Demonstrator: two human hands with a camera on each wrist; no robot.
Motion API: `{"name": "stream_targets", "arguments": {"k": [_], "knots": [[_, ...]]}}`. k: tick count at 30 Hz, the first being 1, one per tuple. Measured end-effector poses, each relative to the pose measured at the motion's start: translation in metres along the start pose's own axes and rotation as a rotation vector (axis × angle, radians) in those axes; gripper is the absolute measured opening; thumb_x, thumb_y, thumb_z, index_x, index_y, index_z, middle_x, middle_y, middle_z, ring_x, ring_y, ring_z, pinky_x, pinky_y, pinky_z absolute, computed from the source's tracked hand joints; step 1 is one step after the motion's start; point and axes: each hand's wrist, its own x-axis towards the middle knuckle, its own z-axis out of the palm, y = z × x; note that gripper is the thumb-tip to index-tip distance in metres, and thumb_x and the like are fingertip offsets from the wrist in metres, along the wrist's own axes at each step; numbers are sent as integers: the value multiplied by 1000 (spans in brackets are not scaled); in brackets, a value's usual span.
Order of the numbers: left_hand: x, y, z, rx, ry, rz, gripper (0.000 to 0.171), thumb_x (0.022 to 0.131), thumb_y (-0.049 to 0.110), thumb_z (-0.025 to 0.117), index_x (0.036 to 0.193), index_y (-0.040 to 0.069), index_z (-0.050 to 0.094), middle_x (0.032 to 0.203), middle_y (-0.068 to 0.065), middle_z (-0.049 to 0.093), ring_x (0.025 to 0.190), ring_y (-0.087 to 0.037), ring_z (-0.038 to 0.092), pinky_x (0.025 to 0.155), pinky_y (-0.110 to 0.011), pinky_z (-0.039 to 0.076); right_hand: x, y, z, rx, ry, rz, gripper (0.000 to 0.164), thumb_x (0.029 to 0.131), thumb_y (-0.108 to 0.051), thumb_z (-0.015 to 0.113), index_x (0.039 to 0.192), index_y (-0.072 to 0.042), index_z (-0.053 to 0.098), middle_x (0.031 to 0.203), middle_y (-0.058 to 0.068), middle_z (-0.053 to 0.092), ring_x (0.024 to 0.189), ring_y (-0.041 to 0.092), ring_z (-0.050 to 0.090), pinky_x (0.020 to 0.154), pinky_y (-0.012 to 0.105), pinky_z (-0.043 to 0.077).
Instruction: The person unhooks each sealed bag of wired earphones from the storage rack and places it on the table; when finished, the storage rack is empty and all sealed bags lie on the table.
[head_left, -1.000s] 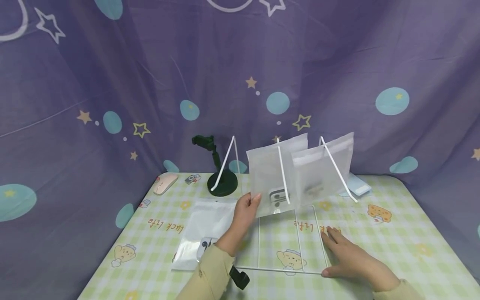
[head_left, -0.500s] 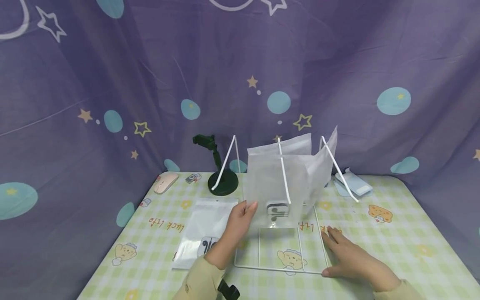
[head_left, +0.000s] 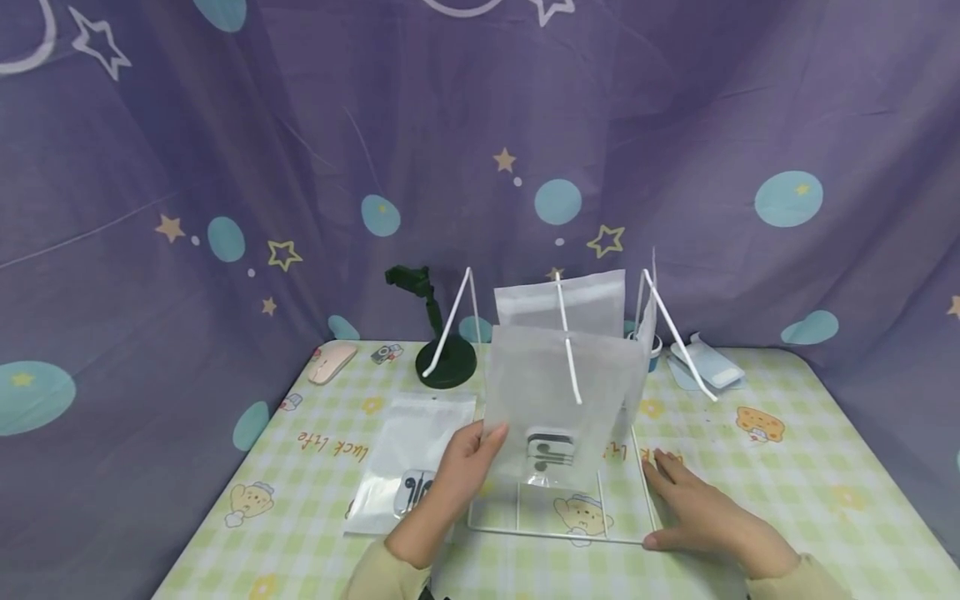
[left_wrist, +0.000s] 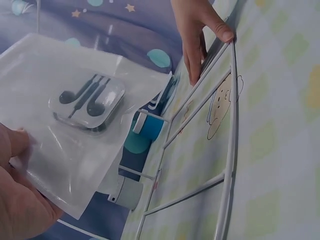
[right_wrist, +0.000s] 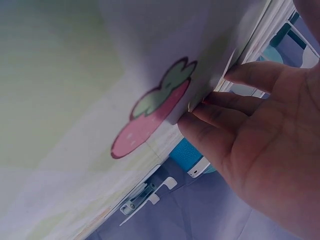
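In the head view my left hand (head_left: 465, 458) pinches the lower left edge of a frosted plastic bag (head_left: 517, 383). Cased earphones (left_wrist: 90, 100) show through its front. The bag's top is at the middle prong of a white wire rack (head_left: 572, 367); the prong's lower end shows in front of it. Behind it stands another frosted bag (head_left: 525, 307), and a third (head_left: 641, 350) is seen nearly edge-on by the right prong. My right hand (head_left: 701, 512) rests at the right side of the rack's base, fingers extended, thumb on the front corner.
Left of the rack lies another frosted bag (head_left: 420, 433) with cased earphones. Farther back are a black stand (head_left: 446, 367), a pink mouse (head_left: 332, 364), a light blue packet (head_left: 708, 367) and a partly hidden blue-and-white object (head_left: 656, 354). A patterned curtain (head_left: 480, 125) hangs behind the table.
My left hand has drawn the earphone bag down and toward me, apart from the bag behind. The bag by the right prong has swung edge-on. My right hand has stayed put.
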Motion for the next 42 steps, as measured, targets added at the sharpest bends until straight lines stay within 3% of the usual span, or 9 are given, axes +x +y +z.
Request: {"name": "stream_targets", "arguments": {"k": [4,6,10,15,22,28,36,38,42], "knots": [[-13,11,-6,2,-50,14,27,91,23,47,96,0,62,84,-15,62,71,-24,52,65,-33,46,0,1,0,0,-2,0,106,58,-65,63,133,2,33,137,31,20,123,49,20,93,56,28],[-17,12,-9,4,-65,21,26,91,22,47,96,1,62,79,-10,61,68,-19,52,64,-32,46,0,1,0,0,-5,1,106,57,-65,63,134,2,32,138,30,20,123,49,20,93,56,28],[-23,14,-12,30,-74,33,26,91,21,48,88,-1,61,59,-2,45,55,-9,41,53,-24,39,0,1,0,3,-11,2,107,57,-65,62,134,3,32,138,30,19,123,48,19,93,57,28],[-29,18,-15,38,-101,31,27,91,20,48,85,-3,60,58,0,41,54,-7,38,52,-23,39,0,1,0,9,-14,-1,107,57,-65,62,134,3,31,138,30,18,124,48,18,92,57,28],[-34,7,-18,5,-156,38,27,91,21,47,92,-2,62,82,-14,63,69,-20,55,65,-35,47,-1,0,0,30,-18,-15,106,59,-64,62,135,3,30,138,30,17,124,49,17,91,58,28],[-35,-10,-19,-51,-184,77,28,90,23,48,101,1,61,96,-9,65,82,-16,61,73,-33,48,-2,0,-2,32,-18,-23,105,59,-64,62,133,5,31,138,31,17,123,49,18,91,58,28],[-44,-4,-28,-115,-238,57,30,91,24,47,108,2,59,103,-7,64,90,-16,61,77,-33,48,-1,4,1,-9,10,-83,100,61,-64,61,126,10,39,130,35,26,118,52,26,89,57,31],[-47,-2,-32,-139,-255,88,29,92,20,45,109,1,58,104,-8,63,92,-18,61,78,-33,48,-1,4,0,-20,16,-85,100,61,-64,61,125,10,40,130,34,27,118,51,28,89,56,32],[-52,-1,-42,-176,-291,225,25,93,8,41,110,-3,56,106,-9,62,96,-20,59,81,-33,46,-1,3,0,-9,2,-57,101,61,-64,61,128,8,38,133,34,24,120,50,24,91,56,31]]}}
